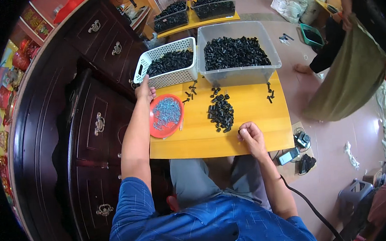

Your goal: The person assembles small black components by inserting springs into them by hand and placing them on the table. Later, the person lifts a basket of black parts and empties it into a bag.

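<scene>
My left hand (145, 91) is at the near left corner of a white perforated plastic basket (173, 80), its fingers curled; what they hold, if anything, is hidden. The basket contains many small black plastic parts (170, 62). Just below that hand lies a round red plate (159, 133) with a heap of silvery screws (166, 112). Near the front right of the yellow table (263, 111), my right hand (252, 139) pinches a small black plastic part (239, 132). Left of it is a loose pile of similar black parts (221, 113).
A clear bin (240, 76) full of black parts stands at the table's back. A dark wooden cabinet (93, 144) borders the left side. A person holding an olive sack (345, 89) stands at right. Devices with cables (289, 156) lie beside the table's right corner.
</scene>
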The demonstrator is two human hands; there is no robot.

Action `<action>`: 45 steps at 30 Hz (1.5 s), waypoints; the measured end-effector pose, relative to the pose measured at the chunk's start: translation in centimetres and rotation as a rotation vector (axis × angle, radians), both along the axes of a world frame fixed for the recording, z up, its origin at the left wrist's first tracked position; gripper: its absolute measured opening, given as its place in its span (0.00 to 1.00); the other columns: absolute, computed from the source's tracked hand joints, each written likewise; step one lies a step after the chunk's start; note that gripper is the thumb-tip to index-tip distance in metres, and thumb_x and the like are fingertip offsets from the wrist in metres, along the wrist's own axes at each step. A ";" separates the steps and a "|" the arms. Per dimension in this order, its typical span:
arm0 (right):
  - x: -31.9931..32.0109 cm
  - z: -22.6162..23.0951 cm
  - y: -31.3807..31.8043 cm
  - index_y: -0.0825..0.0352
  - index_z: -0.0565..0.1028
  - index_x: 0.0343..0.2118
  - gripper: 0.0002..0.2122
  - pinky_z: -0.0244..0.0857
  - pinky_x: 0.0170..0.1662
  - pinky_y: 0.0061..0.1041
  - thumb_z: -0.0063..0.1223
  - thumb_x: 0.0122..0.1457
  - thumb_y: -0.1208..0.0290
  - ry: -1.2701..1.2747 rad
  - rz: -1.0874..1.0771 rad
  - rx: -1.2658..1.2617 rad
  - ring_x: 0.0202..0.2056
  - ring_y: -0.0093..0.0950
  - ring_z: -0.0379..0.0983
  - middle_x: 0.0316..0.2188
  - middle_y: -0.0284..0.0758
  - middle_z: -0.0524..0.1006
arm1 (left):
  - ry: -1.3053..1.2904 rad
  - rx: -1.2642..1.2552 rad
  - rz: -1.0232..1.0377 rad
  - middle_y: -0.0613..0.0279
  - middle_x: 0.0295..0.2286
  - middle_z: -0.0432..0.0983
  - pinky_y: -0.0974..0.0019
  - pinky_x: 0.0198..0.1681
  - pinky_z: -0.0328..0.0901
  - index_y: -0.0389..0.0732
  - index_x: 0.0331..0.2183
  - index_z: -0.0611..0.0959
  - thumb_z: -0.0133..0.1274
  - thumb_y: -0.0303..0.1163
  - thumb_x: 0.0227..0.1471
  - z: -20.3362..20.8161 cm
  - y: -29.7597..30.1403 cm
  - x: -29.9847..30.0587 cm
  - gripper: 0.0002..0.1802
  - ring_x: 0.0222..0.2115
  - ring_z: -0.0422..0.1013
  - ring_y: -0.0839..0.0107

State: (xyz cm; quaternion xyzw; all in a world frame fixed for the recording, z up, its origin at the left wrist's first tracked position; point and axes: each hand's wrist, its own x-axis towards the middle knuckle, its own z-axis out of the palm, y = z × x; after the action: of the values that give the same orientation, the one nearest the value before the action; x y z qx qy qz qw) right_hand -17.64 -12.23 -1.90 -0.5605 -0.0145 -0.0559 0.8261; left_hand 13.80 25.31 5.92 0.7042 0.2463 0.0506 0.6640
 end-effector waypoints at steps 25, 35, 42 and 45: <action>-0.1 0.3 -0.1 0.67 0.70 0.39 0.06 0.68 0.36 0.17 0.51 0.67 0.70 0.019 0.012 -0.035 0.32 0.17 0.71 0.29 0.27 0.73 | 0.004 -0.488 -0.009 0.50 0.28 0.76 0.56 0.30 0.74 0.37 0.39 0.75 0.40 0.37 0.59 -3.1 -1.7 3.1 0.15 0.26 0.75 0.61; -0.1 -0.1 0.3 0.68 0.70 0.39 0.06 0.67 0.36 0.17 0.50 0.68 0.71 0.013 0.011 -0.055 0.31 0.16 0.70 0.29 0.26 0.73 | 0.037 -0.419 -0.297 0.64 0.25 0.77 0.69 0.25 0.70 0.40 0.39 0.80 0.55 0.47 0.58 1.3 -1.9 -3.9 0.19 0.23 0.73 0.73; 0.2 -0.3 0.0 0.67 0.71 0.40 0.07 0.67 0.35 0.17 0.51 0.67 0.69 0.017 0.006 -0.016 0.30 0.15 0.70 0.28 0.25 0.73 | -0.327 -0.317 -1.014 0.74 0.17 0.65 0.80 0.17 0.55 0.35 0.37 0.80 0.52 0.37 0.62 18.5 -10.5 -19.4 0.13 0.13 0.59 0.86; -0.1 -0.5 -0.8 0.67 0.71 0.40 0.06 0.67 0.35 0.17 0.51 0.68 0.69 -0.005 -0.025 -0.020 0.30 0.15 0.70 0.28 0.26 0.73 | -0.686 -0.316 -1.286 0.73 0.16 0.65 0.80 0.16 0.52 0.32 0.36 0.79 0.51 0.40 0.62 24.6 -13.5 -27.4 0.17 0.12 0.57 0.86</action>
State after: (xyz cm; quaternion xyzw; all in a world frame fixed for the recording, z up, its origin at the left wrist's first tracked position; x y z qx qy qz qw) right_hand -17.73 -13.04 -2.44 -0.5686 -0.0100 -0.0675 0.8198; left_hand -13.63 11.76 30.54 0.5502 -0.4310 -0.1668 0.6955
